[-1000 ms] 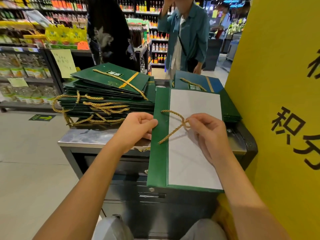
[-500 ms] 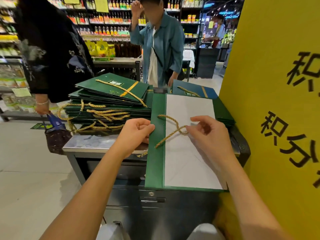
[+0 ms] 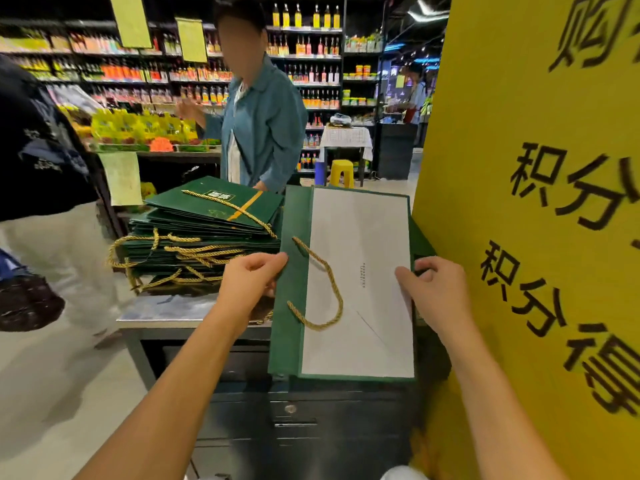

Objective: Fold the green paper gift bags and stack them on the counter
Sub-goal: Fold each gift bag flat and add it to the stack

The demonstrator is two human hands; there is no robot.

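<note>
Steel counter point(image 3: 166, 311) in shop, shelves point(image 3: 311, 64) behind. Stack point(image 3: 207, 233) of folded bags sits mid-counter. Flat bag point(image 3: 360, 289) at right end overhangs near edge. L hand point(image 3: 247, 282) pinches bag's left edge; R hand point(image 3: 436, 292) grips right edge. Yellow board point(image 3: 536, 237) close on right; floor point(image 3: 52, 393) open to left; shopper point(image 3: 263, 126) beyond far edge.

A single head-worn camera looks forward and down, close over the counter point(image 3: 180, 313) edge
</note>
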